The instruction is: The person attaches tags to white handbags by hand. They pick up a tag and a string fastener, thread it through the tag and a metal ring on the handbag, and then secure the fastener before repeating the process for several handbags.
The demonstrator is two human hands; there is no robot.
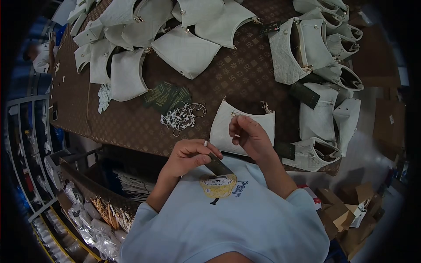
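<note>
My left hand (189, 155) pinches a dark green hang tag (218, 165) in front of my shirt. A small white piece (205, 143), perhaps the end of a tag string, sticks up between its fingers. My right hand (252, 136) is raised to the right with fingers curled and thumb against them; what they hold, if anything, is too small to see. Beneath it, a white handbag (222, 127) with gold-coloured metal fittings lies at the table's near edge, partly covered by that hand. Left of the bag sit a tangle of white tag strings (180, 117) and a spread of dark green tags (164, 95).
Many white handbags (186, 50) lie across the far side of the brown patterned table (245, 83). More bags (318, 109) line the right edge, some with green tags. A phone (55, 111) lies at left. Cardboard boxes (346, 210) stand on the floor at right, shelves (33, 149) at left.
</note>
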